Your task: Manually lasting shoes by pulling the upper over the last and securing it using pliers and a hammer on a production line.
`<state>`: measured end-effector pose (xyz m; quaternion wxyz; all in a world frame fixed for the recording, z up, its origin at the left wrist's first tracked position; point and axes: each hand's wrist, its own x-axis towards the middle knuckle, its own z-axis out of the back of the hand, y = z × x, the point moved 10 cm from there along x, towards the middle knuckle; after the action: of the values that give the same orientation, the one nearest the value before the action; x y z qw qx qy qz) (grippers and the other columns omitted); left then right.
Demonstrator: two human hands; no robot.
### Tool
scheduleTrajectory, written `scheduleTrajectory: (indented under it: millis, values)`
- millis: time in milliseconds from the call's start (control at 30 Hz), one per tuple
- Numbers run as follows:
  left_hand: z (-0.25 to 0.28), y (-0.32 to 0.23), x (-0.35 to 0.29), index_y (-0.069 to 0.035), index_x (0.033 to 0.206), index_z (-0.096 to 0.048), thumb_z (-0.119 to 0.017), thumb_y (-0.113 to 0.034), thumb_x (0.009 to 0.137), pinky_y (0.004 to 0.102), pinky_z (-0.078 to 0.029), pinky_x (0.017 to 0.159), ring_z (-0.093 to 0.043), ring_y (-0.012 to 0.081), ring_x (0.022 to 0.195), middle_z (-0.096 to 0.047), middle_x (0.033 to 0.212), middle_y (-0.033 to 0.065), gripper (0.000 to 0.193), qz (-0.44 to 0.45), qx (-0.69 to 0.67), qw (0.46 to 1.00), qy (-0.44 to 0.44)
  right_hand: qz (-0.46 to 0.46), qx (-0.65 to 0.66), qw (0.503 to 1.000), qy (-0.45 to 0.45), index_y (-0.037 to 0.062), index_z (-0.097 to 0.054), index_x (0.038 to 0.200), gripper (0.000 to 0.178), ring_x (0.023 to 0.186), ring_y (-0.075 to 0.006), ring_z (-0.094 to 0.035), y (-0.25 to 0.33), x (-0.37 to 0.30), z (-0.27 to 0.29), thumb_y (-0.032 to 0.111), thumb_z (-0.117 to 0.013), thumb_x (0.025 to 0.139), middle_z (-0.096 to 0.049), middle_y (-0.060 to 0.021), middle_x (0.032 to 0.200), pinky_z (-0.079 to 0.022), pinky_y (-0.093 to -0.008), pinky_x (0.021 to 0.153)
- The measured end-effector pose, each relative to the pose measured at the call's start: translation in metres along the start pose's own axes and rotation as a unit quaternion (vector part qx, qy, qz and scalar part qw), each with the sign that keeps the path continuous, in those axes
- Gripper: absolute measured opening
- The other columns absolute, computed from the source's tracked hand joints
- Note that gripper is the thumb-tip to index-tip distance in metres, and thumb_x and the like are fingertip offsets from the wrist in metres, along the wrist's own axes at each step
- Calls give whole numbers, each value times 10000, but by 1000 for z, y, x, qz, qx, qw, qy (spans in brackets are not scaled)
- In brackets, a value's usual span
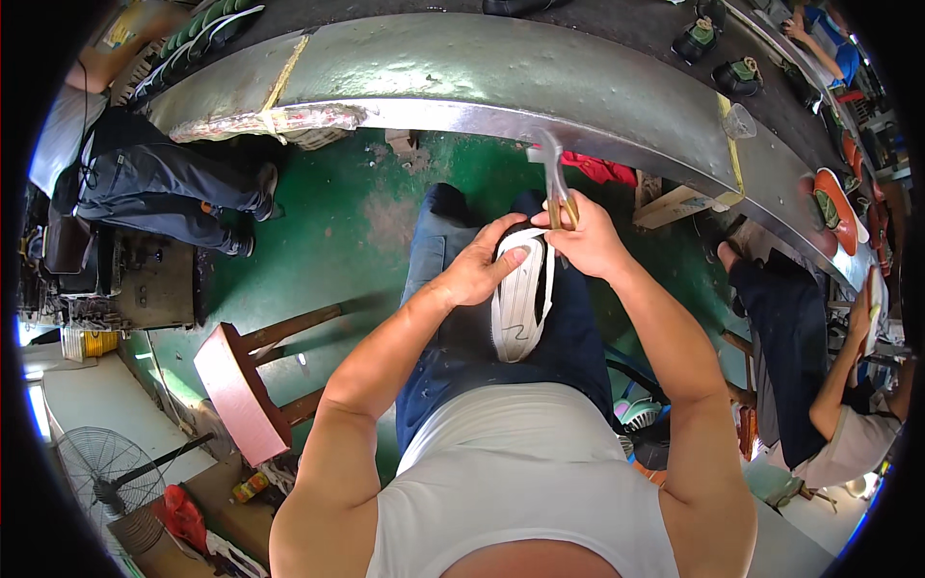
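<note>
A shoe (518,303) rests on my lap with its pale, ribbed underside facing up and a dark squiggle at the end nearest me. My left hand (475,270) grips its left side, with the thumb lying over the underside. A narrow white strip (550,281) runs along the right edge and stands partly away from it. My right hand (590,239) is closed around metal pincers (553,171), whose head points away from me. Its fingertips also touch the far end of the shoe beside the strip. Exactly what those fingertips pinch is hidden.
A metal-edged conveyor bench (405,63) curves across the far side, with shoes (696,40) on it. Red cloth (599,168) lies beneath. At left stand a stool (236,385) and a fan (106,482). Other people sit at left (164,169) and right (785,356).
</note>
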<state>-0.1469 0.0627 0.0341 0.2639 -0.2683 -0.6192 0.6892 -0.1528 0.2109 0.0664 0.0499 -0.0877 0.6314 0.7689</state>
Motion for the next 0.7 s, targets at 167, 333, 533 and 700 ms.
scheduleTrajectory:
  millis: [167, 333, 533, 700]
  values:
    - [4, 3, -6, -96, 1497, -345, -552, -315, 1042, 329, -417, 1042, -512, 160, 1197, -574, 1283, 76, 546, 46, -84, 995, -14, 40, -218, 974, -38, -3, -564, 1001, 226, 683, -225, -670, 0, -23, 10, 202, -638, 942, -686, -129, 827, -525, -367, 671]
    - [9, 15, -7, -128, 1467, -398, -533, -348, 1046, 321, -445, 1003, -557, 162, 1117, -622, 1197, 93, 494, 103, -125, 985, -64, -61, -55, 992, 94, 10, -600, 1046, 209, 678, -181, -675, -21, -108, -16, 209, -564, 992, -695, -80, 783, -534, -333, 652]
    - [3, -4, 0, -107, 1458, -412, -531, -288, 1049, 302, -456, 981, -567, 160, 1079, -631, 1172, 99, 463, 75, -65, 995, -31, -86, 60, 986, 133, -10, -594, 1075, 210, 729, -142, -647, -34, -106, -31, 180, -576, 989, -685, -82, 903, -530, -324, 648]
    - [7, 4, 2, -96, 1436, -459, -538, -212, 1045, 290, -452, 981, -550, 134, 1093, -618, 1185, 72, 415, 56, -50, 996, -45, -155, 21, 979, 129, -24, -591, 1067, 231, 677, -169, -639, -41, -103, -31, 194, -580, 989, -663, -69, 790, -528, -352, 651]
